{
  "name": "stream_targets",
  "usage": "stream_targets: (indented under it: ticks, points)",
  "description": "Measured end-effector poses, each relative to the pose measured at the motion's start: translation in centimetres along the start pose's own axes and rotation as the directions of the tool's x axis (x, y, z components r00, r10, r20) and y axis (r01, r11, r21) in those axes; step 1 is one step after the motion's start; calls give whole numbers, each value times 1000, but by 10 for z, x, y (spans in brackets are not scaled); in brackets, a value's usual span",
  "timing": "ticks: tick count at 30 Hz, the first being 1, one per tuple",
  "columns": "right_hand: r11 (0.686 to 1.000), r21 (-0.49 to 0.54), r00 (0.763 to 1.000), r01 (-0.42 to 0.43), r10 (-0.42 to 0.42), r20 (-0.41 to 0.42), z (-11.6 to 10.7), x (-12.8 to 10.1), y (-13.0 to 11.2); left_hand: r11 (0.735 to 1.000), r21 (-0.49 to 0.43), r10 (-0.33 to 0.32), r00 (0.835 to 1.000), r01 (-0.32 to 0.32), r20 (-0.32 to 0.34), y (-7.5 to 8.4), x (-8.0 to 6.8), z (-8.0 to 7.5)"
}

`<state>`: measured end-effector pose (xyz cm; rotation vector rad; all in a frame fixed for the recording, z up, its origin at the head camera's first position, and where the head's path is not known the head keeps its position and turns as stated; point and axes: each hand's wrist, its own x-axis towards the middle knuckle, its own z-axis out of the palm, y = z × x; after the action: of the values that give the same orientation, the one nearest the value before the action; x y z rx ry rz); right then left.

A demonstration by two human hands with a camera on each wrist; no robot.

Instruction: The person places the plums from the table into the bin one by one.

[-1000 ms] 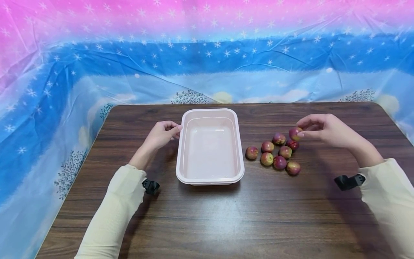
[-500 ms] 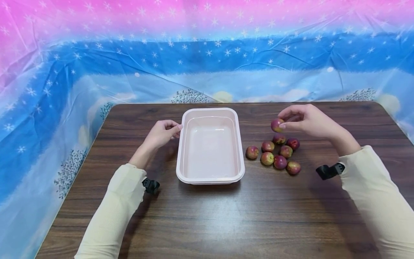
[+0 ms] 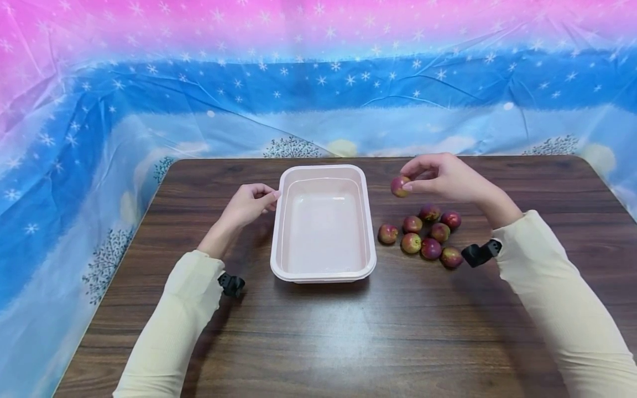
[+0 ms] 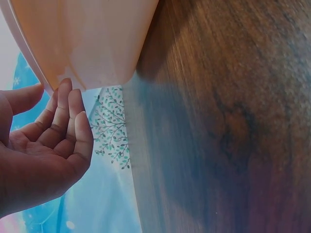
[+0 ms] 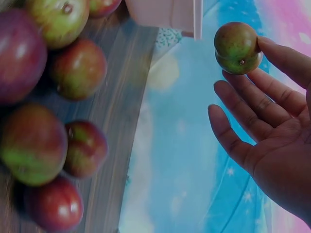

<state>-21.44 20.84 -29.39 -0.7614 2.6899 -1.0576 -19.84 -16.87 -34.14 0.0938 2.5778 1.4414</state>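
Observation:
A pale pink rectangular tub [image 3: 323, 276] stands on the table, its inside bare in the head view. At its left rim my left hand [image 3: 250, 205] pinches the edge between thumb and fingers; the left wrist view shows the fingertips [image 4: 64, 87] at the rim. My right hand [image 3: 448, 177] holds one red-green plum [image 3: 400, 186] between thumb and fingers, raised above the table to the right of the tub. In the right wrist view that plum [image 5: 238, 48] hangs apart from the others. Several more plums [image 3: 430, 249] lie in a loose cluster right of the tub.
The dark wood-grain table [image 3: 318, 342] carries everything. A snowflake-patterned cloth [image 3: 318, 88] hangs behind and at the sides of it. Black straps with small devices [image 3: 232, 284] sit on both wrists, over cream sleeves [image 3: 552, 276].
My right hand has carried the held plum leftward, from over the cluster's right side to nearer the tub. My left hand and the tub stay in place.

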Motion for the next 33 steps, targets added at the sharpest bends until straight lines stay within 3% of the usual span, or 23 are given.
stream_targets:
  ticks: [6, 19, 33]
  points:
    - [999, 40, 999, 22, -23, 29, 10, 15, -8, 999, -5, -37, 999, 37, 18, 2, 1, 0]
    - [986, 119, 990, 115, -124, 69, 31, 37, -32, 1000, 9, -28, 999, 28, 20, 3, 1, 1]
    - [985, 112, 981, 135, -148, 125, 52, 47, -47, 1000, 11, -29, 999, 29, 24, 2, 1, 0]
